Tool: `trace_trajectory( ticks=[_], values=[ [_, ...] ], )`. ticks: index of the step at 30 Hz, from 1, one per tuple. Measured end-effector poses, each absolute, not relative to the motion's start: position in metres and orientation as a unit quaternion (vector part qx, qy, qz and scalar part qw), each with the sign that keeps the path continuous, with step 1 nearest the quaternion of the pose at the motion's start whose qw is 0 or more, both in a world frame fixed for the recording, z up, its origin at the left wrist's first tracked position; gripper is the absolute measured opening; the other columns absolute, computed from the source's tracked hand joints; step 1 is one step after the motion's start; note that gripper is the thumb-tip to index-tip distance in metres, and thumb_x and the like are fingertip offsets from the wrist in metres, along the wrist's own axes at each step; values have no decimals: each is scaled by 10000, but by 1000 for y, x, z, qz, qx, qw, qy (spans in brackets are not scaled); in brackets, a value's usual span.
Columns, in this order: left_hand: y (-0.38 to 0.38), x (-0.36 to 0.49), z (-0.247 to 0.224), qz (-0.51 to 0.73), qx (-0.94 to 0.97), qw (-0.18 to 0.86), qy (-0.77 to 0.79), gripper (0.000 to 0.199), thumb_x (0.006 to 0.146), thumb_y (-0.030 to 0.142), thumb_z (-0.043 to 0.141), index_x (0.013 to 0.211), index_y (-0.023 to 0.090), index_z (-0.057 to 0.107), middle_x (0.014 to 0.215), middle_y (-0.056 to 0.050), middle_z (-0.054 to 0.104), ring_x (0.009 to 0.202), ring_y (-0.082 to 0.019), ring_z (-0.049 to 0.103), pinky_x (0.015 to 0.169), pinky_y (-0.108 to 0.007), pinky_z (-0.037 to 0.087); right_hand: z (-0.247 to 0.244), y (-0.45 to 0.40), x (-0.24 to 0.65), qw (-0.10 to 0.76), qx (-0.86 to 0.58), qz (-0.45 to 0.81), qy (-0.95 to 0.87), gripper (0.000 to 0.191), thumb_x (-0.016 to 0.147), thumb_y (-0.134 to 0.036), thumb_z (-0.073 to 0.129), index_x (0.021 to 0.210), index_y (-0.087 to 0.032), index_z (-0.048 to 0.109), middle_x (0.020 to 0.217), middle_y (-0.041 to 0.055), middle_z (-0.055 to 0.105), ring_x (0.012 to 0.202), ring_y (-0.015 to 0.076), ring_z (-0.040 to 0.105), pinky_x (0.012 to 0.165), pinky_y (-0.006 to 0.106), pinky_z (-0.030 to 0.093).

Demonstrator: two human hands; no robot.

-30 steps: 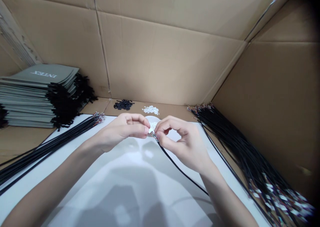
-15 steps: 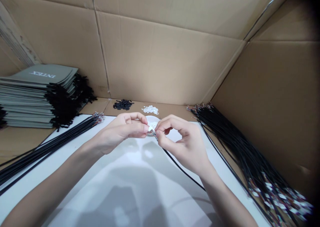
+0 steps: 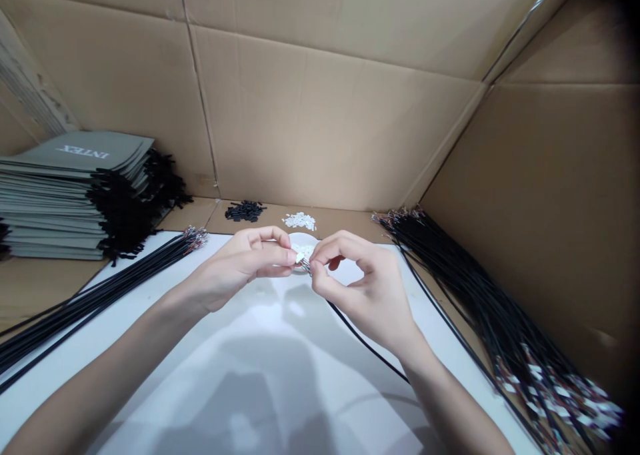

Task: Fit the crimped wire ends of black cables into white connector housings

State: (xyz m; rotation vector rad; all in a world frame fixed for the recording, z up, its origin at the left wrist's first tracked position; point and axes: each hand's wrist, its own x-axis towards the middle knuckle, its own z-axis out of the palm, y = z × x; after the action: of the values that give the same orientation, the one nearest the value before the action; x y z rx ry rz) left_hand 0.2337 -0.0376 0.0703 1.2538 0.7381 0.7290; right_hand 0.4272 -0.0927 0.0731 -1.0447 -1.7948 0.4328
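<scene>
My left hand point(image 3: 255, 258) pinches a small white connector point(image 3: 299, 257) between thumb and forefinger. Facing it, my right hand point(image 3: 357, 275) closes thumb and forefinger on the stripped wire end of a black cable point(image 3: 367, 340), whose jacket runs down to the right under my wrist. The thin wires show between my fingertips, close against the connector; whether any wire sits inside it is too small to tell. Just behind my fingertips stands a round white dish point(image 3: 306, 239) holding small white pieces, partly hidden by my hands.
Black cables lie bundled at left point(image 3: 115, 285) and in a larger pile at right point(image 3: 465, 295), some with white connectors. Behind are piles of black tubes point(image 3: 245, 210) and white connectors point(image 3: 299, 221). Grey printed sheets point(image 3: 50, 195) stand stacked far left. Cardboard walls point(image 3: 330, 121) enclose the white table.
Both hands stay nearly in place, with only slight finger movement at the connector and wires. The whole view has shifted a little.
</scene>
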Motion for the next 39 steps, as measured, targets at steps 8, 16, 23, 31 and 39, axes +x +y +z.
trace_trajectory(
  ticks=[8,16,23,31,39],
  values=[
    [-37,233,70,326,552,691,333,234,769,296,805,784,195,595,790,31,628,809,-127,617,842,-270,482,73,-93,426,495,-421,179,-739,157,778,-66,630,718,-210,615,750,-15,667,711,147,579,657,290,457],
    [-38,234,70,322,549,698,328,238,794,284,787,793,197,565,793,40,615,828,-105,605,815,-228,471,73,-93,426,496,-418,170,-742,157,778,-72,626,716,-215,610,740,-17,668,692,148,577,649,295,457],
    [-39,234,70,328,545,691,344,260,761,286,802,772,191,560,777,33,591,805,-118,594,797,-249,482,72,-92,426,493,-428,162,-740,149,778,-82,626,716,-216,605,724,-17,666,686,152,575,644,298,458],
    [-39,236,69,340,547,684,341,274,778,274,801,785,194,539,775,45,610,790,-95,597,741,-201,474,72,-92,424,493,-430,154,-741,165,765,-57,618,720,-214,597,738,-20,666,692,149,566,638,296,450],
    [-51,241,75,404,580,608,362,304,761,277,822,767,185,532,755,43,635,731,-96,583,712,-214,475,69,-94,424,503,-436,110,-738,156,811,-83,622,727,-207,577,762,-5,663,711,152,568,643,296,456]
  ],
)
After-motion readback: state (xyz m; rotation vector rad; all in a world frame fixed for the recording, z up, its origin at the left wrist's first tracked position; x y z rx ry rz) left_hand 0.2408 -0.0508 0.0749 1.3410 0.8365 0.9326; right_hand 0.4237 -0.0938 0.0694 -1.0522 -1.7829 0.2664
